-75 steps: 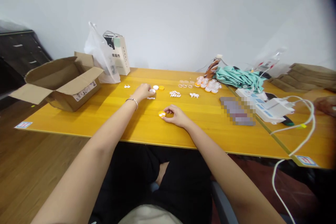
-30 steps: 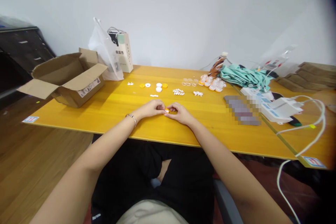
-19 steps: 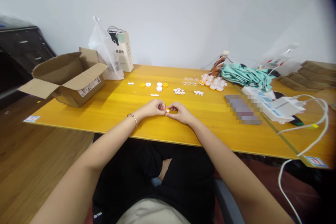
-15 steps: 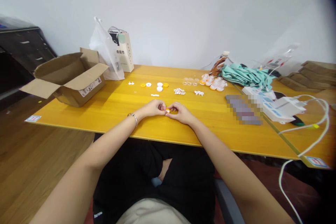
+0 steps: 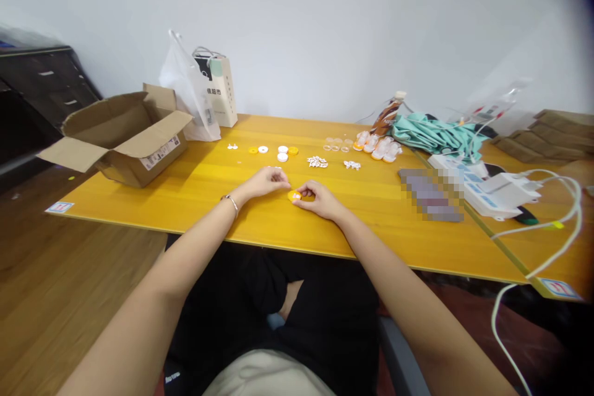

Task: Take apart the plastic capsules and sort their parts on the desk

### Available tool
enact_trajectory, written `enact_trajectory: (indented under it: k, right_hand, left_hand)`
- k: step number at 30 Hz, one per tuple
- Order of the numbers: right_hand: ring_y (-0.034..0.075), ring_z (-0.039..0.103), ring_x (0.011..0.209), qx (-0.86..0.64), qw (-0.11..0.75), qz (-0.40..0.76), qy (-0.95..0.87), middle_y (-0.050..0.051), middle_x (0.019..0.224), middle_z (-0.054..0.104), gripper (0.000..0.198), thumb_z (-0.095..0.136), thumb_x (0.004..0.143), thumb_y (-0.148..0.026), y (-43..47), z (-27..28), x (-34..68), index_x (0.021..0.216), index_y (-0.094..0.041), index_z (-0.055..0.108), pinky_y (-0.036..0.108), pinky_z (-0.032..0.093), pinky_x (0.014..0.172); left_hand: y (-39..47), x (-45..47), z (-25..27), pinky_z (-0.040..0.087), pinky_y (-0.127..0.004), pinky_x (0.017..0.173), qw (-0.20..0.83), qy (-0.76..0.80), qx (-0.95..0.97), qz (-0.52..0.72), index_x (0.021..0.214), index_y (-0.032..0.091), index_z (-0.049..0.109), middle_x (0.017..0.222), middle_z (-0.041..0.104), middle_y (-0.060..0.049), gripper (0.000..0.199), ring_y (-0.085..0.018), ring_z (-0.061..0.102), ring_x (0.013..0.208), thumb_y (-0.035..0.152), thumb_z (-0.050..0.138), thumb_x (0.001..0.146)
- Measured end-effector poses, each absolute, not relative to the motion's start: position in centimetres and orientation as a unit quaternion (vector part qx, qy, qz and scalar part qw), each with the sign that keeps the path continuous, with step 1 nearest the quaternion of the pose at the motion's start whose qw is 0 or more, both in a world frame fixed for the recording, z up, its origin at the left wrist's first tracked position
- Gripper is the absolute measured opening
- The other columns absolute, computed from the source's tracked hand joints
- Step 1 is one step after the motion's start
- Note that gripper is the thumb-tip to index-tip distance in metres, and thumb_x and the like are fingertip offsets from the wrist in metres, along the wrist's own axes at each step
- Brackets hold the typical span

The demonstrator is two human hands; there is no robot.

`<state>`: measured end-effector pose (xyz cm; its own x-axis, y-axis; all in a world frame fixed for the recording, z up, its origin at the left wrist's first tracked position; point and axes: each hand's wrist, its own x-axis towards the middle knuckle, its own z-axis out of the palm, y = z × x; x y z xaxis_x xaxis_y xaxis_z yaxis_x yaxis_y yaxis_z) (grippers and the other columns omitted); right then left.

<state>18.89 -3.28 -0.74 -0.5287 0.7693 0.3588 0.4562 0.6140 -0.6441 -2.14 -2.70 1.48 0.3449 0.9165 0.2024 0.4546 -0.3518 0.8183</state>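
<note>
One worktop (image 5: 371,223). Left hand (image 5: 265,182): fingers slightly parted, nothing visible held. Right hand (image 5: 321,202): pinching a yellow cap (image 5: 291,195) at centre front, seemingly part-assembled, white pieces (image 5: 296,196) inside; loose parts (image 5: 317,162) beyond, apparently unused.

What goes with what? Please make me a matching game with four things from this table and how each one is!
Things:
1. Cardboard box
2. Small round yellow piece
3. Teal cloth
4. Drink bottle

How they are:
A. Bunched up in folds
B. Topped with a pale cap
C. Held by the right hand
D. Flaps spread open

Right pairs: 1-D, 2-C, 3-A, 4-B.
</note>
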Motion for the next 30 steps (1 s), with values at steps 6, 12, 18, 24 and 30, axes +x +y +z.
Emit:
enact_trajectory:
  k: [6,12,18,24,30]
  right_hand:
    - [0.013,0.05,0.068,-0.372,0.317,0.251,-0.835,0.002,0.074,0.056,0.027,0.066,0.067,-0.039,-3.2,-0.9,18.9,0.081,-0.017,0.06,0.026,0.042,0.064]
    - [0.012,0.049,0.067,-0.374,0.319,0.253,-0.833,0.001,0.073,0.055,0.028,0.066,0.066,-0.039,-3.2,-0.9,18.9,0.081,-0.016,0.06,0.026,0.042,0.063]
    - [0.013,0.05,0.067,-0.379,0.316,0.255,-0.831,0.001,0.074,0.056,0.028,0.066,0.066,-0.039,-3.4,-0.7,18.9,0.08,-0.017,0.059,0.026,0.042,0.063]
    - [0.013,0.05,0.067,-0.379,0.322,0.258,-0.828,0.001,0.073,0.055,0.028,0.068,0.065,-0.04,-3.4,-0.6,18.9,0.079,-0.017,0.06,0.027,0.041,0.063]
    - [0.012,0.049,0.066,-0.374,0.321,0.258,-0.831,0.0,0.071,0.054,0.031,0.072,0.061,-0.041,-3.2,-0.7,18.9,0.077,-0.018,0.06,0.026,0.041,0.062]
  left_hand:
    - [-0.5,-5.9,1.3,0.042,-0.025,0.067,0.226,0.591,0.662,0.403,0.069,0.013,0.062,0.071,0.064,-0.004,0.013,-0.015,0.056,0.067,0.026,0.059,0.069]
    - [-0.1,-5.7,0.4,0.042,-0.026,0.067,0.201,0.611,0.66,0.389,0.066,0.014,0.063,0.069,0.065,-0.003,0.013,-0.016,0.057,0.067,0.026,0.058,0.069]
    - [0.1,-5.2,-0.1,0.041,-0.026,0.065,0.152,0.632,0.643,0.404,0.069,0.015,0.06,0.068,0.062,-0.003,0.016,-0.016,0.055,0.065,0.03,0.057,0.071]
    - [-0.6,-4.8,0.5,0.043,-0.027,0.067,0.132,0.62,0.657,0.408,0.075,0.014,0.059,0.071,0.062,-0.004,0.018,-0.016,0.056,0.067,0.029,0.05,0.077]
    - [-5.8,-2.3,1.9,0.045,-0.028,0.077,0.172,0.521,0.764,0.339,0.091,0.017,0.061,0.092,0.064,-0.005,0.022,-0.017,0.058,0.084,0.034,0.053,0.078]
